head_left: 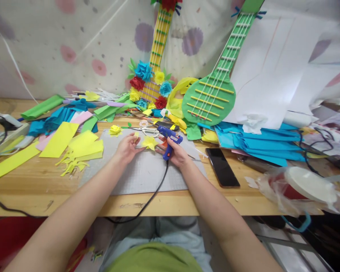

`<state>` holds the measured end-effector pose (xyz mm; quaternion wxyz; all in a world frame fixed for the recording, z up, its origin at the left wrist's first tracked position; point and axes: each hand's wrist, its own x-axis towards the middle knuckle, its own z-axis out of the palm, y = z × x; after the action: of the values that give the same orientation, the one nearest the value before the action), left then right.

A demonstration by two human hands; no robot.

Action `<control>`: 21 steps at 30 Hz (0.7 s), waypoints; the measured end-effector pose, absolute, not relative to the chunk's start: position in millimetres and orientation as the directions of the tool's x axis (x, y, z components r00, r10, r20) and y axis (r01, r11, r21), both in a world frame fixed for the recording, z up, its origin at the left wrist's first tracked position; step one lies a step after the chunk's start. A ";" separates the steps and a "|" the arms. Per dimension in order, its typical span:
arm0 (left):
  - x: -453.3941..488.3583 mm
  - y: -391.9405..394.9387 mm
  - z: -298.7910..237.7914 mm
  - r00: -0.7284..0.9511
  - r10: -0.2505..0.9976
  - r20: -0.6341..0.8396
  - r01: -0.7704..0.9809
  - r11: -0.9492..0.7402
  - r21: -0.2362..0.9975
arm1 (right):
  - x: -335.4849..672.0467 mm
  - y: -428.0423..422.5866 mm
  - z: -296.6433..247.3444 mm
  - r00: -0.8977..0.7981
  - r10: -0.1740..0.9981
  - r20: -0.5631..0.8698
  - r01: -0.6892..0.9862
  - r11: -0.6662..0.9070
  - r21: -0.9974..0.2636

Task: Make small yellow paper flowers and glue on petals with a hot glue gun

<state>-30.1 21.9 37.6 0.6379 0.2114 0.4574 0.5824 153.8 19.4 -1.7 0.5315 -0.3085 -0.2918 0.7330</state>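
Note:
My left hand pinches a small yellow paper piece between thumb and fingers. My right hand is closed round a blue hot glue gun, whose black cord runs down over the table's front edge. Between my hands is a yellow paper flower, by the fingertips of the right hand; I cannot tell whether they grip it. Both hands are above a grey cutting mat. Behind them lie scissors, and a finished-looking yellow paper rose sits on the mat's far left.
A yellow paper instrument with flowers and a green one lean at the back. Yellow crepe paper lies left, blue paper right. A black phone lies beside the mat, and a plastic-wrapped white-lidded container stands far right.

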 end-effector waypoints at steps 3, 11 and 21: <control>-25.7 30.2 41.2 -0.118 0.941 -0.316 -0.542 0.206 0.815 | 151.9 16.9 -0.9 -0.309 0.943 -0.121 -0.621 -0.296 -0.726; -34.1 37.9 29.8 -0.197 0.950 -0.241 -0.342 0.164 0.925 | 153.0 17.3 0.7 -0.305 0.933 -0.190 -0.610 -0.344 -0.713; -52.5 30.2 7.7 -0.282 0.957 -0.069 -0.284 -0.015 0.959 | 157.3 20.4 2.3 -0.224 0.950 -0.217 -0.639 -0.311 -0.703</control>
<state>-52.5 30.2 7.7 0.4947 0.3376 0.4979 0.6271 157.3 20.4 2.3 0.5343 -0.3203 -0.2426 0.7437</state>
